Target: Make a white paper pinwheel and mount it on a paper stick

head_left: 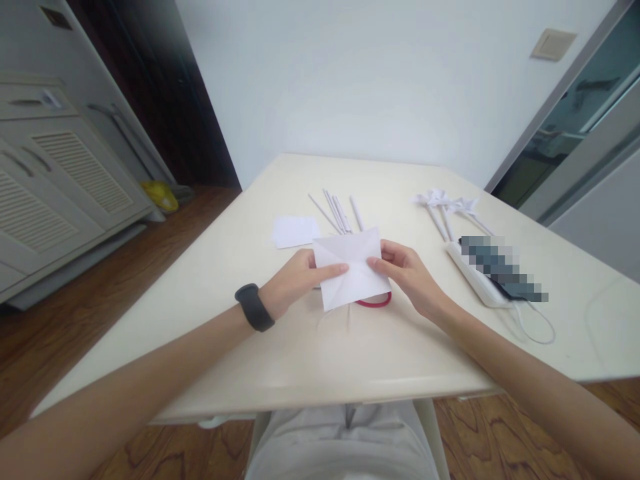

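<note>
A creased white square of paper (351,268) is held above the cream table (310,360), tilted toward me. My left hand (295,280), with a black band on its wrist, pinches the paper's left edge. My right hand (407,273) pinches its right edge. Fold lines cross the sheet. Under the paper's lower corner a red loop (375,303), perhaps scissor handles, pokes out; the rest of it is hidden.
Several thin white sticks (337,212) lie beyond the paper, with a blank white sheet (295,231) to their left. Finished white paper pinwheels on sticks (445,203) lie at the right, near a white power strip (475,280) and cable. Cabinets stand at the left.
</note>
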`<state>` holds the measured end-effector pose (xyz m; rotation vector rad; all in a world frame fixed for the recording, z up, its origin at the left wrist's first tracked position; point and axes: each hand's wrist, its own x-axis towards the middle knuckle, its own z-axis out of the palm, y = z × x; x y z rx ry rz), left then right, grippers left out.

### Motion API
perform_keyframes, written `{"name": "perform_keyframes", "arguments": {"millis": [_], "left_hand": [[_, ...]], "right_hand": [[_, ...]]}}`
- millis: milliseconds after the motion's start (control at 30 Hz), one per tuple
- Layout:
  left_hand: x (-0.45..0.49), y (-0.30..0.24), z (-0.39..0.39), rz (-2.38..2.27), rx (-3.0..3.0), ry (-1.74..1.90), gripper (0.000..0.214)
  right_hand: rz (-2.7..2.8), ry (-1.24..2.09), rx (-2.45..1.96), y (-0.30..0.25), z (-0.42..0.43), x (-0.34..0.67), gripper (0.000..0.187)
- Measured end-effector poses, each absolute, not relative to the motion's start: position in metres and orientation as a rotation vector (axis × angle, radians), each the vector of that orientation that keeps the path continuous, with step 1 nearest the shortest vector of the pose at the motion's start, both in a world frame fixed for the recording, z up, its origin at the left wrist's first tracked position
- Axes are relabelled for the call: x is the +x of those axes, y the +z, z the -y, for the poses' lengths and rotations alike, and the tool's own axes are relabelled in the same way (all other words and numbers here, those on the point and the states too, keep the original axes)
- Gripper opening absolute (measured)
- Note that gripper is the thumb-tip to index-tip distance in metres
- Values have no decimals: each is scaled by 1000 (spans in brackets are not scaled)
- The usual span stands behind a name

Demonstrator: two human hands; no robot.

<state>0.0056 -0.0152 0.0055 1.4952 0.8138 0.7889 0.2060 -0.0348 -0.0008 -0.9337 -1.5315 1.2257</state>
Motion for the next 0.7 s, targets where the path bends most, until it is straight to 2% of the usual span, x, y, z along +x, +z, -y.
{"name": "perform_keyframes", "arguments": {"millis": [533,700], "left_hand": [[5,3,14,-844,1530,729,35],[7,5,15,-841,1502,737,39]], "right_hand": [[1572,1298,-949,1,34,204,20],[1570,1291,-953,0,34,205,24]]}}
